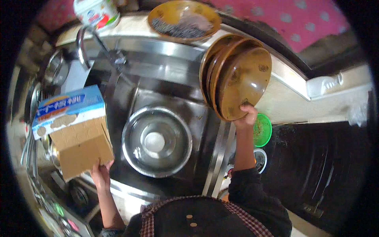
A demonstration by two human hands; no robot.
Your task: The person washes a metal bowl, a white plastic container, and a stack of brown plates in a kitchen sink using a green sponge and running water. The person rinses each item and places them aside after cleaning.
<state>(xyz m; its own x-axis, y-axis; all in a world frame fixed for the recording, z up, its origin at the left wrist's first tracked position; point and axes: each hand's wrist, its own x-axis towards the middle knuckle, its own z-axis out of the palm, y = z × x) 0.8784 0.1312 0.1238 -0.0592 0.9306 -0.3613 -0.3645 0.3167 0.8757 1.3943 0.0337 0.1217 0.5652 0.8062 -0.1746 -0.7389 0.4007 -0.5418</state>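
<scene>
A blue and white printed cardboard box [77, 127] is gripped at its near brown flap by my left hand [101, 175], over the left part of the sink. My right hand [248, 117] holds the near rim of a nested stack of brown bowls [247, 80]. The stack is tilted at the sink's far right corner. Between my hands, a round stainless steel basin [157, 142] sits in the sink [198, 130]. Something round and pale shows at the basin's middle; I cannot tell what it is.
Behind the sink stands a brown bowl [185, 19] with dark and pale contents. A chrome faucet [115, 59] rises at the back left, near a white plastic container [96, 14]. To the right are a green plastic basket [263, 130] and a dark surface [314, 160].
</scene>
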